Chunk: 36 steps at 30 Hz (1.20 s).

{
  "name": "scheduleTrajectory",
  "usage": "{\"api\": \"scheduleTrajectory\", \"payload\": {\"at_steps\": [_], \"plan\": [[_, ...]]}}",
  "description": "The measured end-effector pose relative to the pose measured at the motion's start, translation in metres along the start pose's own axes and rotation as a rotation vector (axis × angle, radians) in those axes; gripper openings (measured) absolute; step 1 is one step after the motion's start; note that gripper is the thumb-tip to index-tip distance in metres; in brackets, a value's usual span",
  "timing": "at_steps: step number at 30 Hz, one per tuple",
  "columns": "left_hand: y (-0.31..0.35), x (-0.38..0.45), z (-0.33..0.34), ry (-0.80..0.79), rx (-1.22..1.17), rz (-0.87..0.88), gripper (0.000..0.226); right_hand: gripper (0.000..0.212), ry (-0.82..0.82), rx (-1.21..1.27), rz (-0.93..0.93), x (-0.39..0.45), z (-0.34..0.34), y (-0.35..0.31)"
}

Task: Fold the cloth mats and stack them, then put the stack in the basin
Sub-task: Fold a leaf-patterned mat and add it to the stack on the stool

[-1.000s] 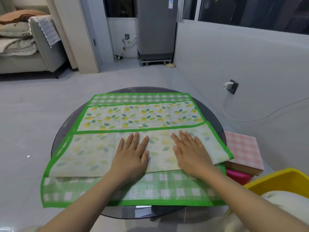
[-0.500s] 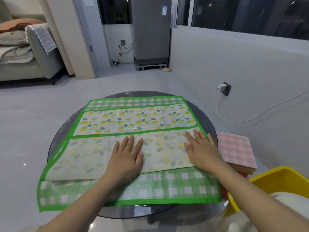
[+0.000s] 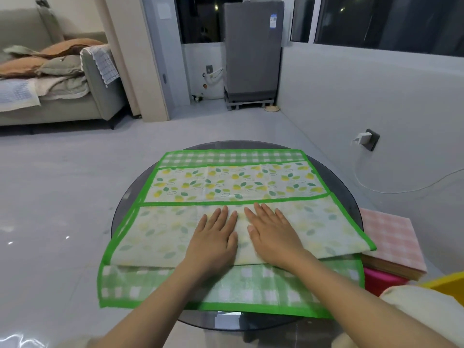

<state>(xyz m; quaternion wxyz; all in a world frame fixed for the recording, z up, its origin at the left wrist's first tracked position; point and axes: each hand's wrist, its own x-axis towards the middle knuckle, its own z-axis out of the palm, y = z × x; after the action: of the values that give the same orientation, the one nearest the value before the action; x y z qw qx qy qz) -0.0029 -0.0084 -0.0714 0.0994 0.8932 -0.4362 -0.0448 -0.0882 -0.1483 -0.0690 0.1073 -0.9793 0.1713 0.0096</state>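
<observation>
At the lower centre of the frame the left hand (image 3: 213,241) and right hand (image 3: 272,238) lie flat side by side, fingers straight and holding nothing, pressing the folded-over flap of the green mat (image 3: 233,182). The mat is spread over the round dark surface (image 3: 347,197). At lower right sit folded pink mats (image 3: 391,237) and a yellow basin (image 3: 447,281); a sofa (image 3: 95,79) stands at upper left.

I cannot read any text from here. The grey fridge (image 3: 252,46) at the back carries a small blue and white sticker (image 3: 273,21) near its top corner, but its print is too small to read. The cloth mat (image 3: 233,182) shows only leaves and checks, no words.
</observation>
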Motion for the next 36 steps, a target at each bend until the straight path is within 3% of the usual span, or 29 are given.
{"api": "scheduleTrajectory", "payload": {"at_steps": [6,11,13,17,23,27,36], "plan": [[-0.066,-0.018,-0.014,0.026,0.026,-0.098,0.05,0.052,-0.012,0.005,-0.003,-0.001,0.0,0.002],[-0.116,-0.038,-0.023,0.046,0.062,-0.173,0.073,0.052,-0.008,0.005,-0.004,-0.001,-0.001,0.002],[-0.123,-0.039,-0.024,0.044,0.067,-0.181,0.071,0.052,-0.007,0.005,0.0,-0.002,-0.001,0.002],[-0.121,-0.039,-0.025,0.021,0.069,-0.183,0.054,0.052,-0.017,0.016,0.003,-0.003,-0.001,0.001],[-0.099,-0.023,-0.044,0.035,-0.047,-0.218,0.05,0.051,0.018,0.104,-0.02,0.004,-0.019,0.004],[-0.083,0.015,-0.064,0.055,-0.066,-0.16,0.047,0.048,0.106,0.151,0.005,0.029,-0.036,0.014],[-0.076,0.132,-0.063,0.105,-0.172,-0.139,0.036,0.044,0.135,0.12,0.09,0.125,-0.051,0.049]]}}
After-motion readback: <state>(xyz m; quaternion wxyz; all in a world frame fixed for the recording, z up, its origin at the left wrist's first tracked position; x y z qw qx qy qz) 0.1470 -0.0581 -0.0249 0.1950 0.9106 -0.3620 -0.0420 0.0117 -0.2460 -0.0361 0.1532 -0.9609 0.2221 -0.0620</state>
